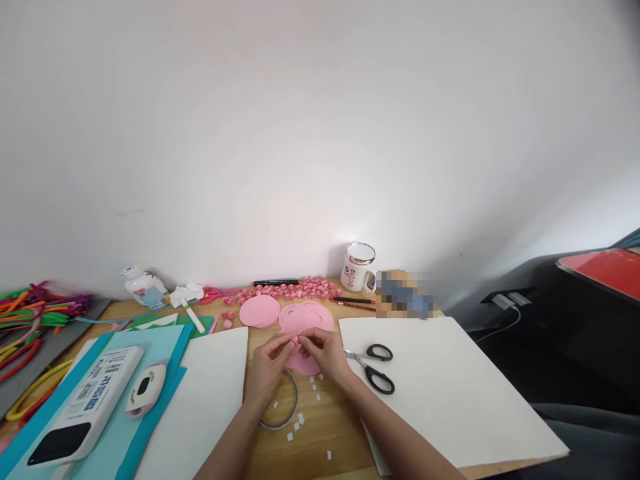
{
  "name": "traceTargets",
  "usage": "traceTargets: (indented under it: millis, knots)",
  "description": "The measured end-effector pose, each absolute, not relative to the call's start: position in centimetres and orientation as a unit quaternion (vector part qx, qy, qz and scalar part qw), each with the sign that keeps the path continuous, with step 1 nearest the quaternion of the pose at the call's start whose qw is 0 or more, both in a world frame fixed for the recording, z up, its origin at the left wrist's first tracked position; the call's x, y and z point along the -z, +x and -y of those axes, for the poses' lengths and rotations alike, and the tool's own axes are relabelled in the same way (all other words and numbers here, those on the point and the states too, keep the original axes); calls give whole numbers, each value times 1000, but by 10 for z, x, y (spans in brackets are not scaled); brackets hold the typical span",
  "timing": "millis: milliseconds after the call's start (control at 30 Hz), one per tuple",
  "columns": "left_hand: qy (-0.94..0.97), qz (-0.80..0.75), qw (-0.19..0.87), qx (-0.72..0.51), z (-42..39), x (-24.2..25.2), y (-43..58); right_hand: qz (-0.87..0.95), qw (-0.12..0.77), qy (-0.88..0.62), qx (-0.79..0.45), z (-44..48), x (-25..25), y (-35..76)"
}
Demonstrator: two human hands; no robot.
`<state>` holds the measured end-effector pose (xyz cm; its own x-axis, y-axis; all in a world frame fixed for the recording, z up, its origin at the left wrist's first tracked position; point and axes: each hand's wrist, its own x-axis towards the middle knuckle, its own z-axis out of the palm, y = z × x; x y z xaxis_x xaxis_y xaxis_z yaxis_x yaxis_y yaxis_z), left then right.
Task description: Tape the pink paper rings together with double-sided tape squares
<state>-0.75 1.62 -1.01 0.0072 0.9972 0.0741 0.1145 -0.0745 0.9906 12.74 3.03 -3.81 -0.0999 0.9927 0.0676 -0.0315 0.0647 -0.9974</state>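
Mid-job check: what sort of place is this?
Probably a craft worktable beside a pale wall: pink discs, small pink pieces and black-handled scissors suggest it, though the wider room isn't clear.

Only illegible lettering — on the white mug (354,273), white bottle (145,287), long white device (93,403), small white gadget (146,390).

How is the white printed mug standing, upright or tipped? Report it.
Upright: the white printed mug has its silver-rimmed top facing up and its base down on the wooden table.

Head cam, fwd/down over table (310,465)
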Motion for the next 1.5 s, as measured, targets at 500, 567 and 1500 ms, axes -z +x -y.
traceTargets:
  millis: [500,567,1500]
  knots:
    - [588,-485,435,-480,-16,11,-8,589,476,-418,-501,-32,50,129]
    - [593,-484,430,-478,-16,11,-9,591,475,-414,-503,-32,50,129]
    - [635,-472,405,-457,-20,12,-14,549,460,-409,-566,-33,43,132]
